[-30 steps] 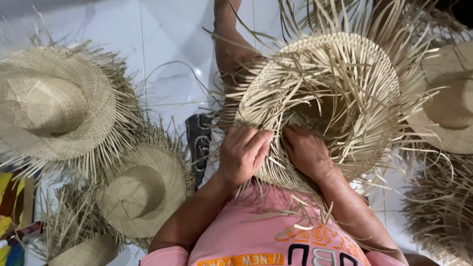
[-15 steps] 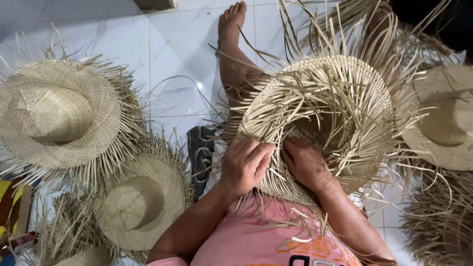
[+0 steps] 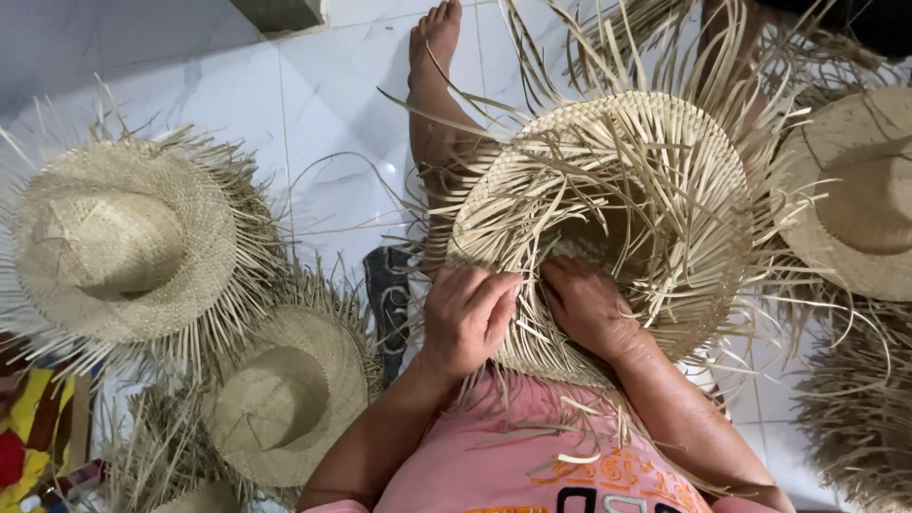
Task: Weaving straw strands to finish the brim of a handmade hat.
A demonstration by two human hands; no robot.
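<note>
1. My left hand (image 3: 467,318) pinches loose strands at the near brim of the unfinished straw hat (image 3: 617,209) on my lap.
2. My right hand (image 3: 589,309) presses inside the brim; its grasp seems closed, though strands hide it.
3. Finished hats (image 3: 123,237) lie on the white floor (image 3: 332,104).

The scene is taken from a single head-worn camera, directed almost straight down onto the lap. The unfinished straw hat (image 3: 608,218) is seen at close range, just right of the middle of the view, and is used here as the landmark. Below it the pink shirt (image 3: 532,456) is cut by the bottom edge; left of it, white floor tiles (image 3: 237,85) are shown. No second view is supplied.
</note>
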